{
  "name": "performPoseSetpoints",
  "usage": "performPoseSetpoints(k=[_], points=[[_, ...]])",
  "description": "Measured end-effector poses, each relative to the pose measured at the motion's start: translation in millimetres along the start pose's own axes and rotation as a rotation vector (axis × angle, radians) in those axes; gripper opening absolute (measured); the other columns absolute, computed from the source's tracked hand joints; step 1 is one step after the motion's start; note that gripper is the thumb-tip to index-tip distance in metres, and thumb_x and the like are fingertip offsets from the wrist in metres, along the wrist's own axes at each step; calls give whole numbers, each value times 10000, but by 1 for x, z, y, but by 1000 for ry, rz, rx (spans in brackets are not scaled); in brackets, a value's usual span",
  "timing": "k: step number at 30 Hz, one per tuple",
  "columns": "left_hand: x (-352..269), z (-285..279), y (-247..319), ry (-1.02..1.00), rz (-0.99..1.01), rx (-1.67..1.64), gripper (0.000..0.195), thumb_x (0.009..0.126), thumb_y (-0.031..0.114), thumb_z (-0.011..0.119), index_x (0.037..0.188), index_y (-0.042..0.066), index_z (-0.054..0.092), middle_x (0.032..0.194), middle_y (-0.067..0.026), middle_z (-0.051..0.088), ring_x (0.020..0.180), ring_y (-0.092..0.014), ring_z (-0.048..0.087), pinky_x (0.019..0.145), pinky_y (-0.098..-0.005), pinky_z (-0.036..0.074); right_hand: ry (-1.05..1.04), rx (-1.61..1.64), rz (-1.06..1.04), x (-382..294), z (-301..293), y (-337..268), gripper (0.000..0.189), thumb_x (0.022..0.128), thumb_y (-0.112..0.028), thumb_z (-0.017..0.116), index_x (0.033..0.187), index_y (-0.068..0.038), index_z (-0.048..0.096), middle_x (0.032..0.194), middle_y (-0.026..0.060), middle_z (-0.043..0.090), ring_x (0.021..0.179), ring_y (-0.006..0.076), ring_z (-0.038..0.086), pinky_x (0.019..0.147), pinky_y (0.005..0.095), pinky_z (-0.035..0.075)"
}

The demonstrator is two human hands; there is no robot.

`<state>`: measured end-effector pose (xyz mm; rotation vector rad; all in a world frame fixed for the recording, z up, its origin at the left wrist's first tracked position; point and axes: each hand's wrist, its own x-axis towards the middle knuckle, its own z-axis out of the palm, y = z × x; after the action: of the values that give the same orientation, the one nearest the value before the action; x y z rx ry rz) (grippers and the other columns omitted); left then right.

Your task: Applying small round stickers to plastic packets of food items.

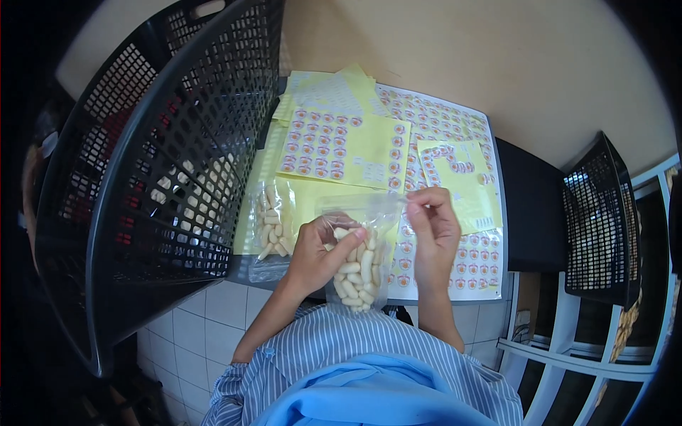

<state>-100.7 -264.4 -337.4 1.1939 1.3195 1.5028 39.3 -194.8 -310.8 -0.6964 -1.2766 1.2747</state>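
Observation:
A clear plastic bag [356,277] full of pale, finger-shaped food pieces is held up near my front, over the table's near edge. My left hand [325,250] grips it by the upper left part, the thumb across its face. At the bag's top right corner my right hand [432,223] pinches the plastic between thumb and fingertips. A second clear bag [273,226] of the same pieces lies left of my left hand. Beyond the hands lie yellow sticker sheets [367,152] with rows of small round stickers, and a smaller partly used sheet [458,181] rests at the right on a large white sheet [479,266].
A large black perforated plastic basket [176,154] stands close on the left, with pale pieces seen through its holes. Another black basket [601,223] is at the far right, beside a black surface [533,207]. A beige wall [453,48] rises behind the table.

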Motion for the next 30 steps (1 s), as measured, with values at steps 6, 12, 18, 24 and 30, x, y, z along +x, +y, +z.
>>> performPoseSetpoints(k=[6, 12, 18, 24, 30], points=[[-4, 17, -1, -14, -119, -172, 204, 845, 108, 520, 972, -49, 551, 864, -77, 601, 767, -74, 544, 645, -207, 438, -99, -131, -24, -10, 10, 11, 75, 744, -28, 606, 802, -8, 563, 967, 88, 467, 948, 175, 452, 850, 286, 343], [-4, 19, -2, -18, -51, -158, 314, 846, 82, 512, 1129, -45, 464, 992, -106, 580, 859, -101, 546, 727, -234, 441, -88, -217, -18, -9, 4, 21, 64, 714, -29, 605, 768, -8, 577, 1039, 128, 483, 1024, 220, 461, 888, 328, 342], [-6, 21, 0, 6, -56, -193, 328, 838, 66, 516, 1141, -41, 455, 1005, -108, 574, 888, -108, 541, 756, -240, 436, -100, -273, 6, -6, 5, 26, 46, 686, -20, 596, 728, -9, 580, 1030, 134, 492, 1014, 237, 478, 886, 341, 351], [-7, 20, -1, 9, -50, -152, 335, 833, 65, 521, 1145, -39, 456, 992, -106, 575, 870, -102, 544, 718, -229, 443, -84, -380, -72, -5, 9, 23, 57, 671, -22, 609, 718, -10, 580, 1027, 137, 498, 996, 249, 490, 867, 346, 370], [-6, 20, -6, 19, -33, -68, 355, 823, 83, 538, 1149, -33, 461, 974, -101, 582, 830, -93, 552, 655, -215, 445, -40, -479, -171, -6, 12, 22, 66, 660, -24, 619, 704, -7, 573, 1032, 155, 506, 994, 265, 499, 854, 358, 386]])
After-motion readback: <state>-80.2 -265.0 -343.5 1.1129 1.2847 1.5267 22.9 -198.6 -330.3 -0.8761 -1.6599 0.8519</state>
